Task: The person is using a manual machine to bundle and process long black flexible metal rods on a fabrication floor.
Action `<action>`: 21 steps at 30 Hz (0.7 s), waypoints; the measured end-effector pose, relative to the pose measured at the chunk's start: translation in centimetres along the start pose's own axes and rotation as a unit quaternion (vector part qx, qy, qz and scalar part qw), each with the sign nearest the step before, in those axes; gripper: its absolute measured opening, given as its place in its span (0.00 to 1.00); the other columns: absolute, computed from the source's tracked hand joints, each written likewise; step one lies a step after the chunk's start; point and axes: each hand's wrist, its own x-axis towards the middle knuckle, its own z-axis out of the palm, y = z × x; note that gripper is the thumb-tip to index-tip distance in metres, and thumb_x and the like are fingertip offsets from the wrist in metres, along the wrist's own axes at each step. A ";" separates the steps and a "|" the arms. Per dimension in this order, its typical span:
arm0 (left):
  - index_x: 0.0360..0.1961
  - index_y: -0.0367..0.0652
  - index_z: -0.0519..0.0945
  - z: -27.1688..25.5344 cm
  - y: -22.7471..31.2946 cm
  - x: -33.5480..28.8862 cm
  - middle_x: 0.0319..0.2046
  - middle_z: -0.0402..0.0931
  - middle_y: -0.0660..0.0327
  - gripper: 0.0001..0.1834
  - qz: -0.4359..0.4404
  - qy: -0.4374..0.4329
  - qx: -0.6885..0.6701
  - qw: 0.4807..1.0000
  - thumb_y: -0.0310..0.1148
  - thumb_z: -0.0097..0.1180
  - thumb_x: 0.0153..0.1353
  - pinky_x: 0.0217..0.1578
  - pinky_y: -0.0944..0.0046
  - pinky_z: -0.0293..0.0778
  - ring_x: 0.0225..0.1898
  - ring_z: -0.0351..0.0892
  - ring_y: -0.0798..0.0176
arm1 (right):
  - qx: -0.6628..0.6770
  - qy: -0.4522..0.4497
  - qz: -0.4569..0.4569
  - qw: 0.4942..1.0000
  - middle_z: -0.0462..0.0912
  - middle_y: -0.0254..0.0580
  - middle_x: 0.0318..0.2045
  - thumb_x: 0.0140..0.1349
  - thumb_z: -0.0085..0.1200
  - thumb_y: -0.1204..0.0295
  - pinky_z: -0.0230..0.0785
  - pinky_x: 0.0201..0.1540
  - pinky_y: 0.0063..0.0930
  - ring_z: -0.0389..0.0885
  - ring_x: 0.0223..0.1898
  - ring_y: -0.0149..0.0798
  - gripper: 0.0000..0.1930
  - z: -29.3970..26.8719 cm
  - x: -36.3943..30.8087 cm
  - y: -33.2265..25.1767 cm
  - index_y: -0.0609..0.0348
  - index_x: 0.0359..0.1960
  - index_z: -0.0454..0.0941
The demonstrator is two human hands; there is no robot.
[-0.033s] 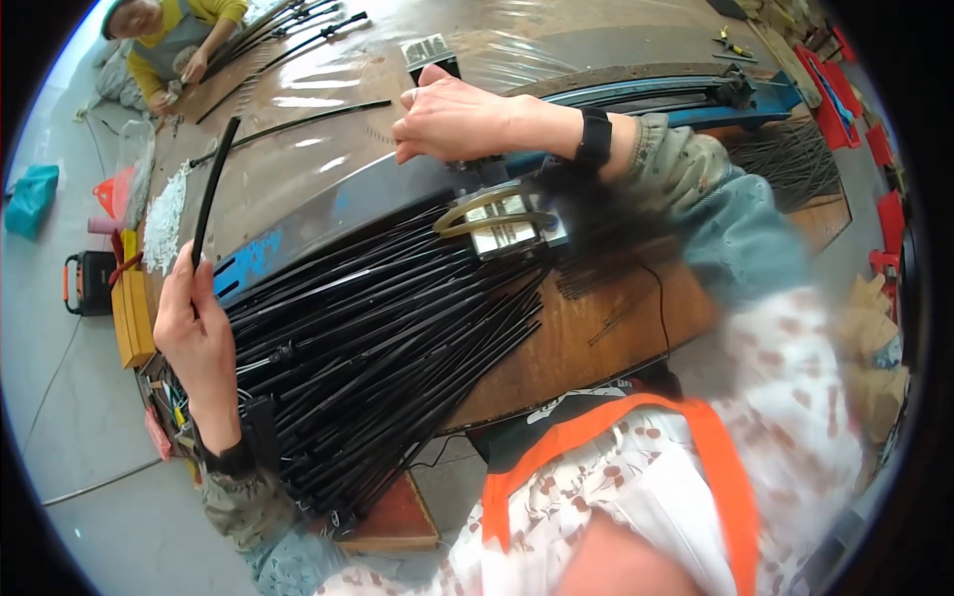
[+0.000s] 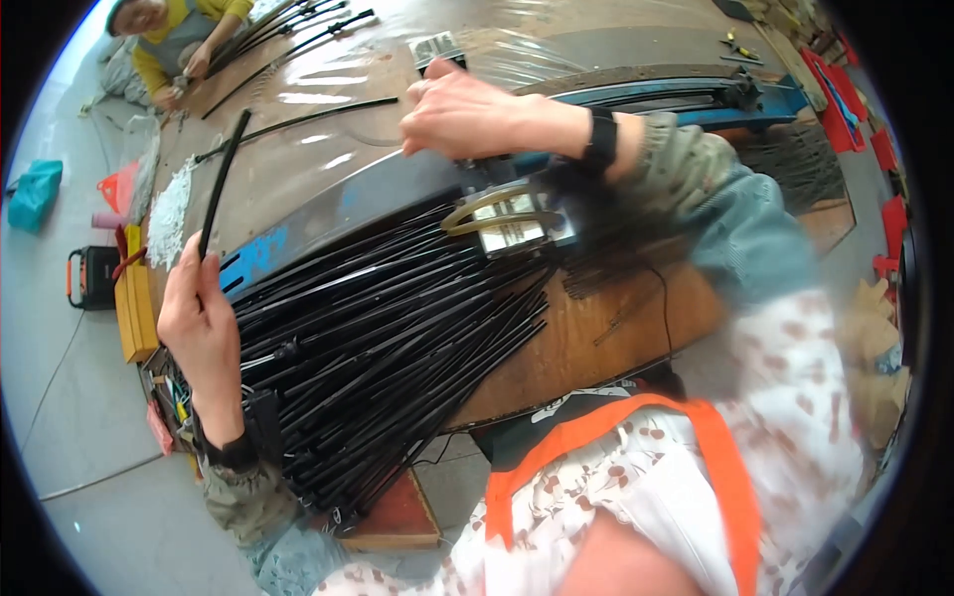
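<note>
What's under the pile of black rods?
Brown tabletop shows along the right side of the pile of black rods, a blue-painted surface beside its upper left, and a reddish panel by its near end. Whatever lies beneath its middle is covered.

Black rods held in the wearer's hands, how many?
1 visible: a black rod in the left hand, slanting up and away. The right hand is curled; anything inside it may be hidden.
</note>
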 end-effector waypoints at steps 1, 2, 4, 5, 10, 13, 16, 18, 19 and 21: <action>0.53 0.37 0.80 0.1 0.1 0.4 0.29 0.76 0.53 0.14 0.009 -0.006 0.000 1.000 0.24 0.56 0.68 0.30 0.67 0.70 0.26 0.70 0.63 | -0.027 0.067 0.003 0.997 0.85 0.30 0.25 0.51 0.61 0.75 0.60 0.56 0.36 0.81 0.41 0.39 0.04 -1.0 -1.3 0.6 0.48 0.28 0.85; 0.54 0.39 0.80 0.0 -0.1 0.3 0.28 0.75 0.53 0.14 0.009 -0.015 0.006 1.000 0.24 0.56 0.67 0.30 0.67 0.69 0.25 0.69 0.63 | -0.049 0.134 0.003 0.990 0.85 0.31 0.26 0.54 0.62 0.73 0.59 0.57 0.38 0.81 0.42 0.39 0.02 -0.7 -2.6 2.1 0.47 0.28 0.83; 0.54 0.42 0.80 1.2 -1.3 0.1 0.28 0.75 0.52 0.15 -0.015 -0.031 0.003 0.999 0.25 0.57 0.66 0.30 0.64 0.69 0.25 0.70 0.58 | -0.082 0.185 0.032 0.979 0.85 0.32 0.29 0.59 0.62 0.70 0.54 0.63 0.40 0.81 0.45 0.37 0.01 -1.4 -8.0 5.8 0.50 0.32 0.83; 0.53 0.43 0.80 1.6 -1.7 0.0 0.29 0.75 0.52 0.15 -0.007 -0.048 -0.003 0.999 0.25 0.57 0.66 0.30 0.62 0.70 0.25 0.72 0.55 | -0.126 0.218 0.025 0.967 0.84 0.31 0.29 0.60 0.60 0.72 0.51 0.65 0.40 0.81 0.45 0.37 0.01 -1.7 -11.4 7.1 0.51 0.33 0.82; 0.46 0.48 0.82 6.3 0.7 1.7 0.31 0.78 0.51 0.10 0.049 -0.127 -0.059 0.989 0.32 0.57 0.64 0.34 0.51 0.75 0.34 0.80 0.45 | -0.165 0.147 0.205 0.953 0.84 0.36 0.34 0.63 0.56 0.75 0.55 0.66 0.42 0.78 0.48 0.42 0.04 -5.6 -27.4 14.2 0.54 0.38 0.82; 0.39 0.46 0.79 13.3 6.0 5.0 0.29 0.77 0.56 0.05 0.200 -0.091 -0.159 0.962 0.32 0.55 0.64 0.32 0.52 0.77 0.33 0.81 0.49 | -0.244 0.093 0.229 0.938 0.84 0.41 0.37 0.67 0.54 0.71 0.55 0.67 0.43 0.78 0.49 0.45 0.06 -7.3 -31.9 15.5 0.56 0.41 0.82; 0.32 0.40 0.75 16.5 8.3 5.9 0.28 0.77 0.53 0.09 0.151 -0.111 -0.144 0.972 0.34 0.54 0.67 0.31 0.52 0.76 0.31 0.79 0.46 | -0.166 0.114 0.250 0.947 0.82 0.41 0.35 0.67 0.53 0.72 0.60 0.60 0.42 0.76 0.43 0.46 0.06 -5.9 -34.0 17.2 0.60 0.39 0.80; 0.30 0.40 0.74 16.2 7.6 4.6 0.27 0.77 0.52 0.12 0.146 -0.093 -0.145 0.974 0.37 0.54 0.68 0.31 0.52 0.75 0.31 0.79 0.46 | -0.152 0.158 0.187 0.958 0.78 0.45 0.30 0.63 0.57 0.76 0.65 0.49 0.38 0.75 0.39 0.48 0.03 -5.1 -31.1 15.3 0.60 0.37 0.79; 0.30 0.40 0.75 16.4 7.8 4.6 0.27 0.77 0.52 0.12 0.130 -0.112 -0.144 0.975 0.37 0.55 0.67 0.32 0.52 0.76 0.31 0.79 0.46 | -0.164 0.171 0.202 0.950 0.78 0.45 0.30 0.63 0.57 0.76 0.65 0.50 0.39 0.75 0.39 0.48 0.03 -5.1 -31.4 14.9 0.61 0.37 0.79; 0.30 0.41 0.76 16.5 7.9 4.6 0.27 0.77 0.52 0.11 0.114 -0.123 -0.159 0.973 0.36 0.56 0.66 0.32 0.51 0.76 0.31 0.79 0.45 | -0.160 0.168 0.234 0.944 0.78 0.45 0.32 0.64 0.58 0.74 0.65 0.51 0.38 0.75 0.40 0.47 0.05 -5.0 -31.8 15.2 0.62 0.38 0.79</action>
